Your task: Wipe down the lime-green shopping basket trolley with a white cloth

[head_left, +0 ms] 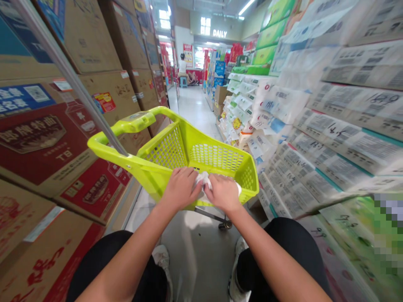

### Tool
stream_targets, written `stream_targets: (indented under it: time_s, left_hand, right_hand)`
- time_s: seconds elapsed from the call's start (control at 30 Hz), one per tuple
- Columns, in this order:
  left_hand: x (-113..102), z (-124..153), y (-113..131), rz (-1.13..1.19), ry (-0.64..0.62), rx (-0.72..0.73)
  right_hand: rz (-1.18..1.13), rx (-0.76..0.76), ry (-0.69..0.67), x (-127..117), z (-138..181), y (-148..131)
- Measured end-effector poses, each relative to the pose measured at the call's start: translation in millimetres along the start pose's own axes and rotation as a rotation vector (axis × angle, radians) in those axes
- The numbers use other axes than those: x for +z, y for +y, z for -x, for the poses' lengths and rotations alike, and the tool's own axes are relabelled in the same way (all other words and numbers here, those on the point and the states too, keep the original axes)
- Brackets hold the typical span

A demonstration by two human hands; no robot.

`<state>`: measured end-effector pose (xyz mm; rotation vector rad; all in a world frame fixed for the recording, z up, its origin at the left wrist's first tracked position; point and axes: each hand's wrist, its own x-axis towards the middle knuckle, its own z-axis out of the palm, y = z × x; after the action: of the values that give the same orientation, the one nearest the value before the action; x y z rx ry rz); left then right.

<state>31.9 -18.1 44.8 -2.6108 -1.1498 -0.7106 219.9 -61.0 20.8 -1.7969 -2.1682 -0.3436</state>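
Observation:
A yellow-green shopping cart (151, 163) stands before me, its perforated basket tilted toward the right. My left hand (182, 184) is closed on a crumpled white cloth (204, 179) at the near rim of the basket. From the other side, my right hand (224, 191) grips the same cloth, and a bit of white shows past its fingers on the right. Both hands rest close together at the rim, with the thumbs turned inward. Whether the cloth is fabric or tissue I cannot tell.
Stacked cardboard cartons (31, 138) rise on the left behind a metal post (72, 79). On the right are piles of packaged paper goods (315, 167) with handwritten prices. A person (182, 65) sits on a blue stool (183, 81) far down the aisle.

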Motion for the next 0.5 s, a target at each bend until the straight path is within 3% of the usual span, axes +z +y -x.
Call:
stream_targets:
  time_s: [0.17,0.37,0.5]
  left_hand:
    - [-19.0,11.9,-45.9,-0.106,0.228,-0.19]
    - [-25.1,24.0,-65.3,-0.122,0.782,-0.409]
    - [-24.9,16.5,-59.0,-0.101,0.656,-0.449]
  right_hand:
    - [0.005,0.042,0.019,-2.0,9.4,36.4]
    - [0.042,0.134,0.041,-0.9,12.3,83.3]
    - [0.063,0.251,0.048,0.1,6.5,91.4]
